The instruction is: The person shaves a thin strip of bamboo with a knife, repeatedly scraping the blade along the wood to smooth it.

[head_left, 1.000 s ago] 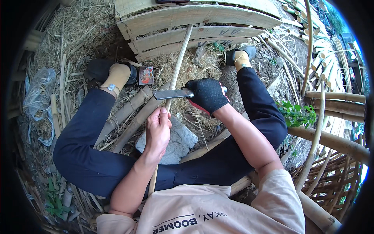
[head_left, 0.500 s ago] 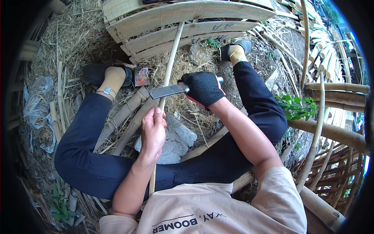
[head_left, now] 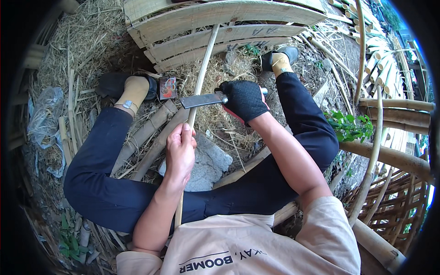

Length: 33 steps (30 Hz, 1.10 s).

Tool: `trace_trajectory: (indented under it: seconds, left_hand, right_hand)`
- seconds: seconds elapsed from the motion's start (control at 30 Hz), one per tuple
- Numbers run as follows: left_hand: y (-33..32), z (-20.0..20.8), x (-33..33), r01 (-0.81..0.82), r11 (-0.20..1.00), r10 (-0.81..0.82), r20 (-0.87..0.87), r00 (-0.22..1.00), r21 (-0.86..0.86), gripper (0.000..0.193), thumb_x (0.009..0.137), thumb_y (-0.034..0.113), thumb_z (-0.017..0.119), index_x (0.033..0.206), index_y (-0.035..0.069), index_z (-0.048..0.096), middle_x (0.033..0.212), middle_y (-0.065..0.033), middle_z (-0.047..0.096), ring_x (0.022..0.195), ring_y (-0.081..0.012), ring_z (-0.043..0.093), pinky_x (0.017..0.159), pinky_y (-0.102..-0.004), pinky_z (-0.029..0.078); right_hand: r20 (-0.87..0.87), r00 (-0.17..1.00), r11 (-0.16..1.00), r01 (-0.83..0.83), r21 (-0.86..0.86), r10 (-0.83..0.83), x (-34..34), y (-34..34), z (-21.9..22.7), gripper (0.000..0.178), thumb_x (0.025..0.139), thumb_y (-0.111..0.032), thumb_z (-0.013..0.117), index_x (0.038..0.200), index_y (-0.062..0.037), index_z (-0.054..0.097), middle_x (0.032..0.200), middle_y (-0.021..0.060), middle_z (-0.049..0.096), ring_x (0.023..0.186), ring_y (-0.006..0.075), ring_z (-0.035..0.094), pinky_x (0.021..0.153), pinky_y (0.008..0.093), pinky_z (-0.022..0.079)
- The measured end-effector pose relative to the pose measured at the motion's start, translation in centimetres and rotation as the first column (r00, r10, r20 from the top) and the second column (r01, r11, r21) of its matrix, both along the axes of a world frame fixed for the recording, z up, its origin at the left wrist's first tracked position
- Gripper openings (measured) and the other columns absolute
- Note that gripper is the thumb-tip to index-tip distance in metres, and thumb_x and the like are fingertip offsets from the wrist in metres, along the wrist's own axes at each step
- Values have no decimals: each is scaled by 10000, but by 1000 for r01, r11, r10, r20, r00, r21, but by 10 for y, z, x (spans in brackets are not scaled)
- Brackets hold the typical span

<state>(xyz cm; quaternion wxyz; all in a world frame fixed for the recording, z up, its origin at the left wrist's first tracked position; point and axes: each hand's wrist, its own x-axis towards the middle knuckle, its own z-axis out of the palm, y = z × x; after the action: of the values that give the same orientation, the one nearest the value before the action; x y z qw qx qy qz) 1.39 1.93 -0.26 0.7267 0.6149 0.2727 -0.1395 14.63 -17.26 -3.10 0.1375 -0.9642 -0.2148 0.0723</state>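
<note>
A long, thin bamboo strip runs from my lap up to the slats of a wooden crate. My bare left hand is closed round its lower part, thumb along the top. In a black glove with a red edge, my right hand grips the handle of a knife with a broad, flat blade. That blade lies across the strip, a little beyond my left fingers, its square end reaching past the strip's left side. Most of the handle is hidden in the glove.
The slatted wooden crate stands ahead, between my feet. A grey rock sits below my hands, beside bamboo pieces. A small printed packet lies by my left shoe. Bamboo rails and a woven basket are at right.
The knife and my right hand have shifted slightly to the right and a little up along the strip. My left hand keeps its hold, nearly still.
</note>
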Motion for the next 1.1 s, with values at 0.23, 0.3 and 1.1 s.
trace_trajectory:
  seconds: [0.23, 0.3, 1.1]
  left_hand:
    - [-4, 10, -6, -10, 1000, 8, -63, 998, -24, 321, 1082, 256, 443, 851, 60, 551, 608, 85, 348, 514, -7, 299, 454, -222, 217]
    - [-2, 8, -2, -13, 998, 11, -37, 999, -57, 313, 1079, 256, 454, 858, 57, 552, 612, 82, 362, 518, -6, 307, 458, -218, 221]
    - [-3, 6, -16, 8, 1000, -7, -53, 999, 6, 316, 1079, 248, 445, 848, 60, 550, 587, 87, 365, 500, -6, 305, 444, -222, 213]
  right_hand:
    - [58, 965, 964, 259, -51, -256, 26, -43, 22, 272, 857, -407, 656, 903, -153, 741, 786, 173, 705, 783, 372, 700, 721, 473, 553]
    - [-4, 972, 972, 233, 6, -233, 17, -30, 23, 285, 851, -424, 664, 911, -157, 744, 791, 170, 707, 783, 374, 699, 727, 471, 553]
    - [93, 953, 949, 296, -108, -287, 43, -39, 15, 236, 840, -336, 625, 940, -171, 760, 830, 146, 727, 788, 344, 717, 732, 450, 564]
